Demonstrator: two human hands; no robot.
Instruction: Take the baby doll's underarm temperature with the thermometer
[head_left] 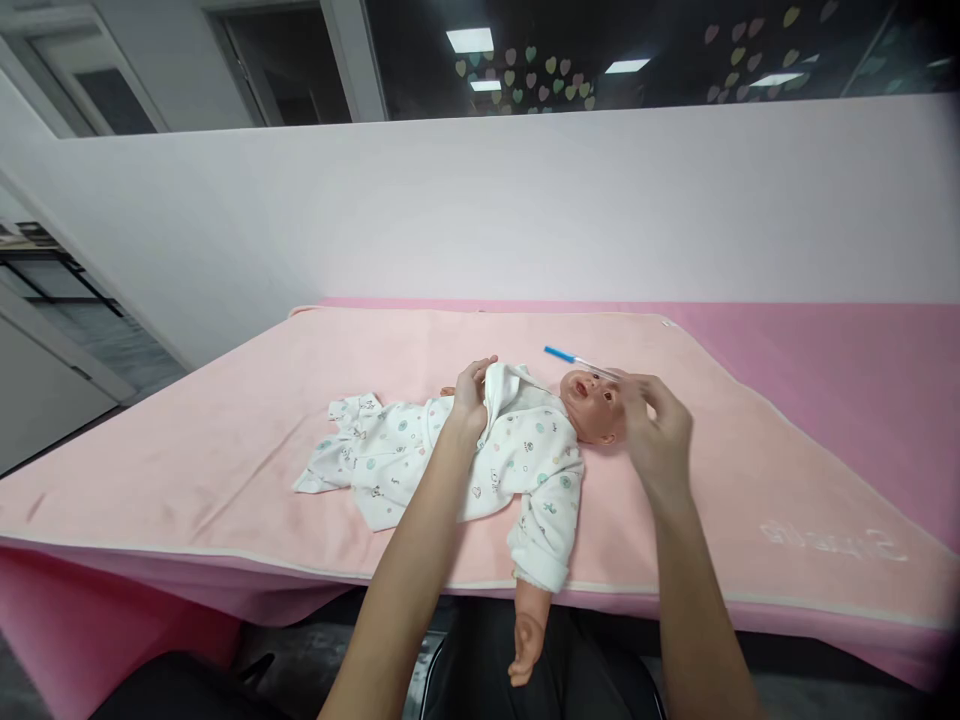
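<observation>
Two hands on doll point(525, 440): L hand point(471, 392) pinching garment flap point(504, 385); R hand point(654, 425) gripping blue-tipped thermometer point(581, 361) by doll head.

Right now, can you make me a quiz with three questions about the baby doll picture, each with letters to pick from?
1. Where does the doll lie?
A. on the pink blanket
B. on the floor
C. inside a box

2. What colour is the end of the thin stick held over the doll's head?
A. red
B. blue
C. green

3. What is the left hand doing?
A. resting flat on the blanket
B. holding up a flap of the doll's white suit
C. covering the doll's face

Answers:
1 A, the doll lies on its back on the pink blanket that covers the table.
2 B, the far end of the stick held in the right hand is bright blue.
3 B, its fingers pinch the suit open at the chest.
</observation>
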